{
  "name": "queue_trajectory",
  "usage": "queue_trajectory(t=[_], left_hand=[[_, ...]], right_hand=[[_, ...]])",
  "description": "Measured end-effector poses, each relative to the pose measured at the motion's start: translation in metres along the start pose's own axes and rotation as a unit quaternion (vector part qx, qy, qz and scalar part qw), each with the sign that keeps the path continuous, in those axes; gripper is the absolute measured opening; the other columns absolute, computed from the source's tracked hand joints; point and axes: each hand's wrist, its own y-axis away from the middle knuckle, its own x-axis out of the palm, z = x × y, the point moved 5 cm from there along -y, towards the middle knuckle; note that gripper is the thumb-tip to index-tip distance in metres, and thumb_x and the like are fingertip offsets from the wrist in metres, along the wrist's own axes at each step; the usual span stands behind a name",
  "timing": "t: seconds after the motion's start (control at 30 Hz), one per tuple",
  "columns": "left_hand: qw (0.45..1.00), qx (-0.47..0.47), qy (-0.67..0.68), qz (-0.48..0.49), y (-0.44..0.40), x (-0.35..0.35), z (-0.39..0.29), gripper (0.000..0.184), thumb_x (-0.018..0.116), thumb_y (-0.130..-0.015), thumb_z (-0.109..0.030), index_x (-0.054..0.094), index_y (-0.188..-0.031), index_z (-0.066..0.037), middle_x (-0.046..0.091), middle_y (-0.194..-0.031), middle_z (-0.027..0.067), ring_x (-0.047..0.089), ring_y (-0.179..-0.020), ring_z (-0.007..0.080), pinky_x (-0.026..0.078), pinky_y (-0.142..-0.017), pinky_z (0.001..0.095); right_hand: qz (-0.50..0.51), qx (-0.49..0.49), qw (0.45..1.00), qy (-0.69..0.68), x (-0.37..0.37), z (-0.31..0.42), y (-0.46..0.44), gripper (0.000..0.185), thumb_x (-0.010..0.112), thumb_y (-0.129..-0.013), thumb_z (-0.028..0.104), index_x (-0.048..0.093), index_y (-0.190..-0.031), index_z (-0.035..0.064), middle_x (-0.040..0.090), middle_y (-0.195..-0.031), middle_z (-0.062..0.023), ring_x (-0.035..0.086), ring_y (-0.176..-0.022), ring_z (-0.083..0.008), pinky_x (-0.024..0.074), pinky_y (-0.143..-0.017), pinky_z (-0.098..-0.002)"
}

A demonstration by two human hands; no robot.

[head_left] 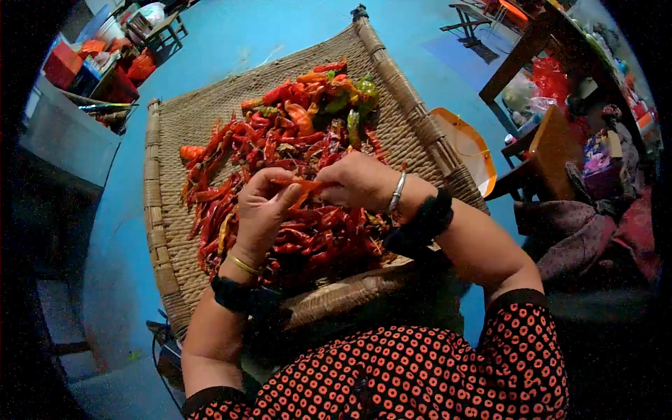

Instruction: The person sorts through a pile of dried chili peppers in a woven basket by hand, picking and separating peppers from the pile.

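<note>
Bright blue floor (119,224) amid household clutter, lit most strongly towards the top of the frame.
At upper left, a small dark wooden stool (165,35) stands near a white plastic bucket (110,31) and a red box (63,65); a pale grey cabinet (73,129) runs along the left side. At upper right, a dark wooden frame (525,52) stands by a red plastic bag (550,78), above a brown wooden chair (556,150) and dull purplish cloth (567,231); the corners fall into black.
</note>
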Motion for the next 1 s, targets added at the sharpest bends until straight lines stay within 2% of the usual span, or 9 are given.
queue_trajectory(t=[0.17,0.4,0.5,0.57,0.67,0.8,0.87,0.9,1.0], left_hand=[[0.999,-0.036,0.004,0.02,-0.003,0.004,-0.003,0.02,0.059,-0.077,-0.007,0.054,-0.096,-0.002,0.057,-0.089,0.0041,0.055,-0.08,0.0111,0.047,-0.07,0.0233],[0.926,0.098,-0.292,0.218,0.001,0.009,0.025,0.026,0.064,-0.068,-0.011,0.057,-0.092,-0.005,0.058,-0.086,0.0104,0.055,-0.078,0.0257,0.044,-0.069,0.0324],[0.911,0.14,-0.296,0.251,0.002,0.01,0.026,0.022,0.064,-0.067,-0.011,0.057,-0.088,-0.005,0.057,-0.084,0.0096,0.054,-0.079,0.0262,0.043,-0.069,0.0337],[0.888,0.18,-0.321,0.277,0.006,0.01,0.03,0.02,0.064,-0.064,-0.01,0.058,-0.083,-0.006,0.057,-0.075,0.0097,0.054,-0.071,0.0267,0.044,-0.065,0.0329],[0.875,0.133,-0.374,0.277,0.007,0.008,0.034,0.015,0.062,-0.067,-0.01,0.058,-0.081,-0.007,0.055,-0.079,0.0094,0.052,-0.078,0.0275,0.043,-0.069,0.0353],[0.846,0.122,-0.43,0.289,0.004,0.007,0.039,0.012,0.061,-0.067,-0.011,0.059,-0.078,-0.008,0.056,-0.076,0.0084,0.052,-0.075,0.0272,0.044,-0.067,0.0355],[0.922,0.065,-0.3,0.236,0.0,0.0,0.047,0.009,0.061,-0.068,-0.011,0.059,-0.076,-0.009,0.057,-0.071,0.0069,0.053,-0.071,0.0264,0.044,-0.063,0.0354],[0.873,0.205,-0.4,0.188,-0.001,0.003,0.011,0.009,0.06,-0.069,-0.012,0.059,-0.077,-0.011,0.058,-0.069,0.0053,0.052,-0.068,0.0258,0.044,-0.06,0.035],[0.866,0.226,-0.431,0.115,-0.006,-0.003,-0.002,0.01,0.06,-0.069,-0.013,0.059,-0.079,-0.011,0.058,-0.069,0.0049,0.052,-0.067,0.0254,0.043,-0.06,0.0347]], right_hand=[[-0.035,0.093,0.995,0.026,-0.019,-0.011,0.002,0.026,0.049,-0.077,0.031,0.057,-0.073,0.0066,0.056,-0.068,-0.016,0.055,-0.064,-0.0334,0.0435,-0.056,-0.0397],[-0.329,0.188,0.897,-0.227,-0.094,-0.045,0.045,0.021,0.044,-0.084,0.019,0.057,-0.087,0.0032,0.054,-0.06,-0.0065,0.053,-0.053,-0.0121,0.0437,-0.051,-0.0276],[-0.368,0.205,0.9,-0.112,-0.118,-0.065,0.064,0.024,0.045,-0.084,0.019,0.054,-0.097,0.0002,0.055,-0.066,-0.0024,0.053,-0.054,-0.0137,0.0422,-0.05,-0.0241],[-0.363,0.289,0.845,0.267,-0.139,-0.07,0.081,0.026,0.046,-0.083,0.02,0.054,-0.099,0.001,0.059,-0.075,-0.0073,0.056,-0.06,-0.023,0.0442,-0.053,-0.031],[-0.308,0.453,0.787,0.282,-0.141,-0.095,0.104,0.021,0.05,-0.079,0.02,0.057,-0.095,0.0085,0.059,-0.08,-0.0149,0.056,-0.075,-0.0331,0.0444,-0.067,-0.0413],[-0.294,0.283,0.831,0.379,-0.125,-0.089,0.088,0.023,0.056,-0.075,0.018,0.057,-0.096,0.0087,0.058,-0.089,-0.0137,0.056,-0.08,-0.0304,0.045,-0.07,-0.038],[-0.253,0.179,0.916,0.255,-0.1,-0.073,0.06,0.023,0.058,-0.075,0.017,0.057,-0.095,0.0074,0.058,-0.09,-0.0125,0.056,-0.082,-0.0296,0.0456,-0.07,-0.0357],[-0.222,0.099,0.956,0.164,-0.083,-0.073,0.048,0.022,0.058,-0.074,0.017,0.057,-0.094,0.0062,0.058,-0.089,-0.0126,0.056,-0.08,-0.03,0.0459,-0.069,-0.0351],[0.004,0.084,0.988,0.128,-0.024,-0.051,0.022,0.024,0.059,-0.064,0.01,0.061,-0.087,0.0101,0.06,-0.079,-0.0098,0.057,-0.073,-0.0268,0.0458,-0.063,-0.0358]])
